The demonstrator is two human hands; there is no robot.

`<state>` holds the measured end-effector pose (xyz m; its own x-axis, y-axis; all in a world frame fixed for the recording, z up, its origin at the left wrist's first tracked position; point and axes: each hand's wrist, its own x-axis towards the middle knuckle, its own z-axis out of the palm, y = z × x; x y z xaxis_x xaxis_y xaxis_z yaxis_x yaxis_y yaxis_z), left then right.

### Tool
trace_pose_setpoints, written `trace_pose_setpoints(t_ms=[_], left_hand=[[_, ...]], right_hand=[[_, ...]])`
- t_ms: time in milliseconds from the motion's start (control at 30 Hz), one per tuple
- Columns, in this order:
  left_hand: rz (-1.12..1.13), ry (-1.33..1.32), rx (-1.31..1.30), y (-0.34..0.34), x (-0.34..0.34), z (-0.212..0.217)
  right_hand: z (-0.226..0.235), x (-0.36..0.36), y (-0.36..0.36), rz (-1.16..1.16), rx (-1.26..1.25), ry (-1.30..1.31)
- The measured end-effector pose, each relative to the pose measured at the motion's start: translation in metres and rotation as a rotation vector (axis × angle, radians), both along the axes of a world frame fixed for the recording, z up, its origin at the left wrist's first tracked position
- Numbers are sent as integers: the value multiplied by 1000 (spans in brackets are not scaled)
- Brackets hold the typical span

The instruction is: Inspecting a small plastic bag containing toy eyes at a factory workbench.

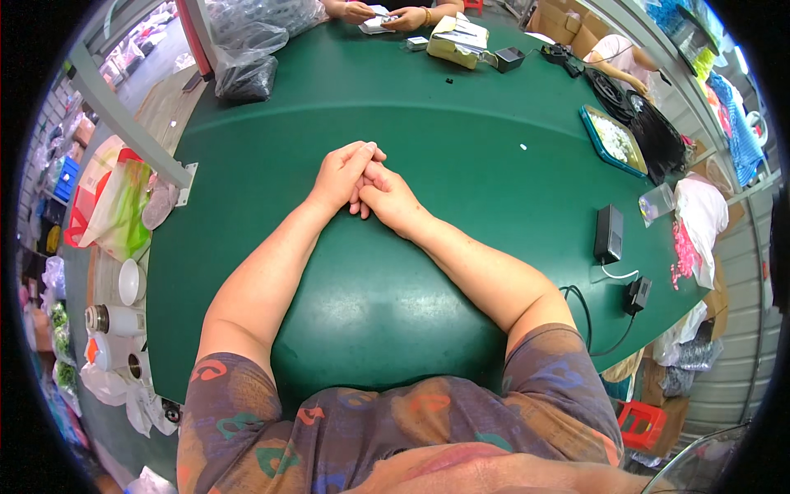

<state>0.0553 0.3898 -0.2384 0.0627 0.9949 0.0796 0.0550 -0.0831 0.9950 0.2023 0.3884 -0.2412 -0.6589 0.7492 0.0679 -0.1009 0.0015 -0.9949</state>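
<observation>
Left hand (pixel 341 174): resting on the green table (pixel 428 132), fingers curled loosely over the other hand, holding nothing at all.
Right hand (pixel 387 196): tucked under and against the left one, fingers folded in, also not gripping any item.
Where the hands sit: middle of the table, both forearms flat on it, well apart from all the gear.
Nearest stuff: a black adapter block (pixel 608 233) off to the right, with a small black plug (pixel 637 294) and cable near the table edge.
Doing this bit well: honestly I'd say just keep the hands clasped and quiet in plain view, elbows down, away from the cables.
Surface: smooth dark green top, mostly bare around the hands, one tiny white speck (pixel 522 147) further out.
Far end: another person's hands (pixel 387 16) fiddling with something small and white, next to a yellowish box (pixel 457 41).
Right side: a teal tray (pixel 613 140) of pale small parts, black coils beside it.
Room: looks like a cluttered workshop, plastic bags (pixel 247 49) at the top left, cups and bags on the floor to the left.
</observation>
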Motion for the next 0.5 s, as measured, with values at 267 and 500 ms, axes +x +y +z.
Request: trace_pose_setpoints(t_ms=[267,500], left_hand=[[2,0,14,1,-1,-2],[-1,6,16,2,-1,-3]], right_hand=[[1,-1,-1,-5,-5,-1],[-1,0,0,-2,-19,7]])
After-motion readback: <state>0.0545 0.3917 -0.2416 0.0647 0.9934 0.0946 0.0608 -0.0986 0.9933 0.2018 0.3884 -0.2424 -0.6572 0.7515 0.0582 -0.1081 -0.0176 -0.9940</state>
